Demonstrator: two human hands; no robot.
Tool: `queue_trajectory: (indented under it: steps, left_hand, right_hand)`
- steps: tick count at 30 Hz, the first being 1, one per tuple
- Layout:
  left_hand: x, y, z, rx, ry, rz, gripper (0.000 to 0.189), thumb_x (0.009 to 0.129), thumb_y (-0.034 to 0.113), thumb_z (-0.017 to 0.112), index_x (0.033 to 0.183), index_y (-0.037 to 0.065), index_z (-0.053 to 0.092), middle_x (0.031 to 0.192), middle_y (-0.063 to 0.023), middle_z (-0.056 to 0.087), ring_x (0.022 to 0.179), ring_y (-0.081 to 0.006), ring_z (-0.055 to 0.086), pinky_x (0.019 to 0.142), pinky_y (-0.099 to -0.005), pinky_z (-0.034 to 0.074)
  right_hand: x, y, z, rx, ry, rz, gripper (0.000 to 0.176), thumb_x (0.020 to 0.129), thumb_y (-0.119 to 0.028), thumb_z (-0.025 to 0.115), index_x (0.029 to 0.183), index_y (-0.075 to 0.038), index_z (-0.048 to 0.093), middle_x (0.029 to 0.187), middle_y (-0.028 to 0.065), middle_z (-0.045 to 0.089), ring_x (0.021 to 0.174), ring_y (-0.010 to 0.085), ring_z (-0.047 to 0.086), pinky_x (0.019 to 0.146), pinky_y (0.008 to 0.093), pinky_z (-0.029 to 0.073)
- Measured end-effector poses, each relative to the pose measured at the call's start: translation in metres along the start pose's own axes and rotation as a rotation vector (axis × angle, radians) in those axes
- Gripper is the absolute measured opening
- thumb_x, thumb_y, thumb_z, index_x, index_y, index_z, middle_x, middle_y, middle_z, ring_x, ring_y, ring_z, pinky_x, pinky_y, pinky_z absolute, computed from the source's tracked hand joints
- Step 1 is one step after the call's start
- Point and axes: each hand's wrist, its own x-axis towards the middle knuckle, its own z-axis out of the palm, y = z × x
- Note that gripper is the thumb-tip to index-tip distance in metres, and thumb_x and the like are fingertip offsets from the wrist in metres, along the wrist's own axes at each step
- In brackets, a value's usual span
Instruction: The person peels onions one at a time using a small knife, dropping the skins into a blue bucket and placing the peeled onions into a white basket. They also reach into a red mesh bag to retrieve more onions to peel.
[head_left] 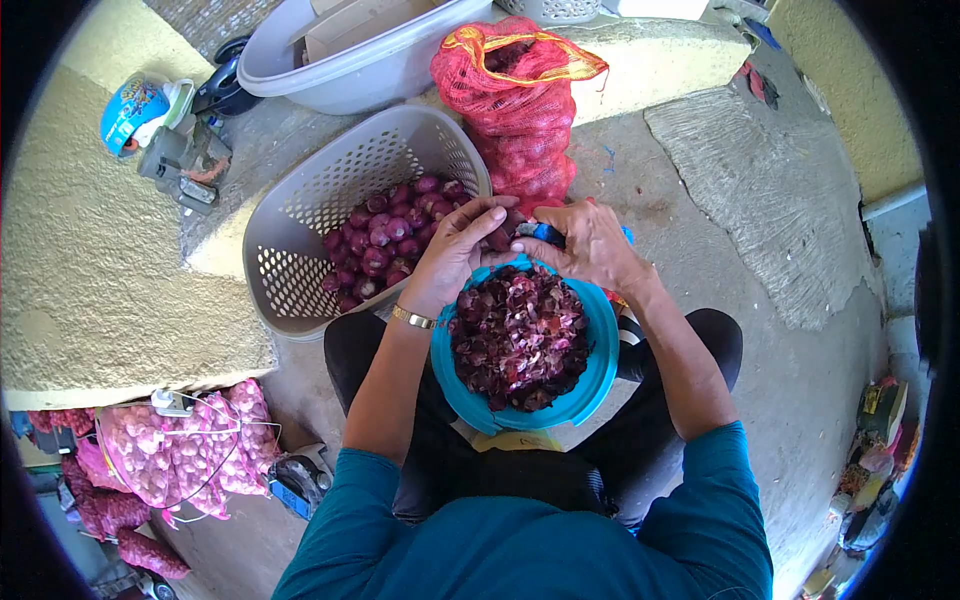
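Observation:
My left hand (455, 250), a gold watch on its wrist, pinches a red onion (503, 232) above the blue basin's far rim. Closed around the blue-and-black handle of what looks like a small knife (541, 233) is my right hand (592, 240), right beside the onion; the blade cannot be made out. Below both hands, the blue basin (598, 372) between my legs holds a heap of dark red onion skins (520, 335). To the left, a grey perforated basket (285, 225) contains many red onions (385, 235).
Behind the basket and hands stands a red mesh sack (520, 130) of onions. A large pale tub (350, 75) rests on the ledge at the back. Pink net bags (190, 450) of bulbs and a digital scale (298, 482) lie at left. Assorted items line the right wall.

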Motion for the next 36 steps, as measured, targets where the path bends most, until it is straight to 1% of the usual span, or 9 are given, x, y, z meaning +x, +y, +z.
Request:
queue_trajectory:
  steps: [6, 12, 14, 19, 25, 28, 30, 34, 36]
  left_hand:
    - [0.003, -0.006, -0.004, -0.218, -0.080, -0.012, 0.033, 0.102, 0.022, 0.052, 0.130, 0.005, 0.055, 0.113, -0.0074, 0.066, 0.103, -0.0166, 0.066, 0.085, -0.0366, 0.060]
    - [0.008, -0.009, -0.009, -0.357, -0.038, 0.026, 0.037, 0.103, 0.026, 0.049, 0.132, 0.003, 0.051, 0.115, -0.0136, 0.064, 0.107, -0.0290, 0.065, 0.095, -0.0393, 0.056]
    - [0.008, -0.009, -0.012, -0.439, 0.050, 0.030, 0.041, 0.103, 0.030, 0.048, 0.132, 0.002, 0.049, 0.118, -0.0177, 0.062, 0.112, -0.0343, 0.062, 0.097, -0.0412, 0.055]
    - [0.006, -0.003, -0.010, -0.470, 0.015, -0.015, 0.044, 0.103, 0.034, 0.047, 0.132, 0.002, 0.048, 0.123, -0.0211, 0.059, 0.116, -0.0334, 0.060, 0.097, -0.0413, 0.055]
    - [0.007, -0.006, -0.009, -0.436, -0.086, -0.007, 0.049, 0.104, 0.039, 0.043, 0.133, 0.001, 0.047, 0.128, -0.0224, 0.056, 0.119, -0.0318, 0.058, 0.099, -0.0411, 0.052]
    - [0.007, -0.005, -0.007, -0.394, -0.107, 0.001, 0.051, 0.104, 0.040, 0.042, 0.135, 0.000, 0.046, 0.131, -0.0233, 0.055, 0.120, -0.0317, 0.057, 0.102, -0.0422, 0.050]
    - [0.005, -0.003, -0.003, -0.384, -0.108, -0.002, 0.052, 0.104, 0.040, 0.042, 0.136, 0.000, 0.045, 0.133, -0.0237, 0.053, 0.121, -0.0318, 0.057, 0.104, -0.0430, 0.049]
    - [0.006, -0.003, -0.002, -0.436, -0.106, -0.013, 0.051, 0.104, 0.038, 0.040, 0.137, -0.001, 0.044, 0.138, -0.0263, 0.049, 0.128, -0.0360, 0.050, 0.107, -0.0452, 0.045]
    - [0.007, -0.004, -0.004, -0.469, -0.125, 0.008, 0.050, 0.104, 0.037, 0.040, 0.136, -0.001, 0.044, 0.139, -0.0271, 0.047, 0.130, -0.0379, 0.048, 0.109, -0.0462, 0.043]
  right_hand:
    - [-0.001, -0.001, -0.001, -0.054, 0.029, -0.086, 0.041, 0.085, -0.048, 0.068, 0.079, -0.007, 0.067, 0.066, 0.0162, 0.063, 0.065, 0.0373, 0.064, 0.058, 0.0466, 0.049]
    - [-0.004, 0.004, 0.007, 0.002, -0.077, -0.264, 0.039, 0.081, -0.046, 0.072, 0.073, -0.008, 0.068, 0.064, 0.0149, 0.063, 0.063, 0.0350, 0.064, 0.059, 0.0453, 0.050]
    - [-0.007, 0.002, 0.008, -0.010, -0.114, -0.284, 0.038, 0.081, -0.046, 0.073, 0.075, -0.008, 0.068, 0.064, 0.0144, 0.063, 0.064, 0.0350, 0.064, 0.059, 0.0453, 0.049]
    - [-0.005, 0.000, -0.003, -0.011, -0.177, -0.268, 0.038, 0.080, -0.044, 0.074, 0.080, -0.007, 0.066, 0.070, 0.0136, 0.064, 0.069, 0.0358, 0.064, 0.061, 0.0454, 0.049]
    - [-0.005, -0.003, 0.004, 0.052, 0.022, -0.249, 0.043, 0.072, -0.043, 0.080, 0.081, -0.005, 0.062, 0.078, 0.0123, 0.065, 0.071, 0.0355, 0.064, 0.062, 0.0452, 0.049]
    - [-0.004, -0.002, 0.001, 0.074, 0.006, -0.267, 0.043, 0.073, -0.045, 0.079, 0.081, -0.006, 0.063, 0.077, 0.0116, 0.066, 0.071, 0.0352, 0.065, 0.062, 0.0453, 0.049]
    - [-0.004, -0.005, -0.006, 0.034, -0.107, -0.236, 0.038, 0.081, -0.044, 0.073, 0.082, -0.007, 0.064, 0.076, 0.0118, 0.066, 0.071, 0.0349, 0.065, 0.062, 0.0446, 0.050]
    - [-0.004, -0.010, -0.007, 0.073, 0.007, -0.279, 0.038, 0.081, -0.045, 0.073, 0.081, -0.008, 0.066, 0.073, 0.0123, 0.065, 0.070, 0.0345, 0.065, 0.061, 0.0448, 0.050]
    - [-0.004, -0.001, 0.005, 0.006, 0.077, -0.202, 0.047, 0.072, -0.052, 0.078, 0.080, -0.007, 0.066, 0.071, 0.0126, 0.065, 0.068, 0.0346, 0.065, 0.060, 0.0449, 0.050]
